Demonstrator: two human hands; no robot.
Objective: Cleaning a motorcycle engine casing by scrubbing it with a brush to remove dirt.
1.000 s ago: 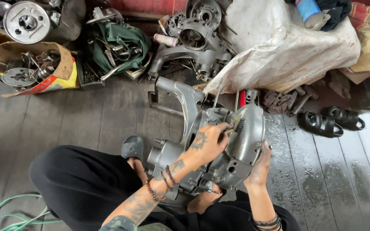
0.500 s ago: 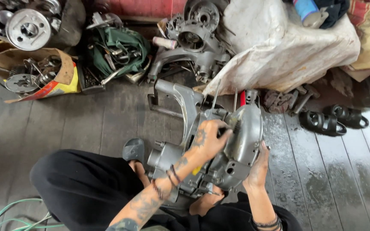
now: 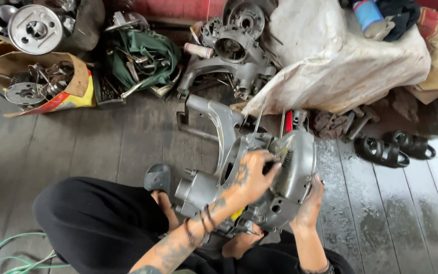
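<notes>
Grey cast metal fills the near middle of the wooden floor (image 3: 102, 147): one engine casing (image 3: 259, 187) stands between the person's feet, tilted a little, with its rounded side cover (image 3: 297, 167) turned to the right. Compared with one second ago, the casing has hardly moved; it stays at the same place on the planks. What changed is small: the left hand (image 3: 252, 175) has slid a bit further across the top of the cover, and its fingers are now curled closed around something near the cover's upper edge, though I cannot tell if it is a tool or a part. The right hand (image 3: 310, 203) stays pressed flat against the lower right rim of the cover, fingers spread, holding it steady. So the work still sits at the same spot of the cover, and I judge it as continued and not finished.

Counting from near to far: two hands, one engine casing, one dark sandal (image 3: 157, 177) on the person's foot just left of it. Towards the right edge of the floor lie two black sandals (image 3: 394, 148). At the far edge I count one white sack (image 3: 340, 61), one second bare engine case (image 3: 234, 56), one green cloth (image 3: 143, 56) and one cardboard box (image 3: 41, 83) of metal pieces. One round disc (image 3: 34, 28) lies in the far left corner.
</notes>
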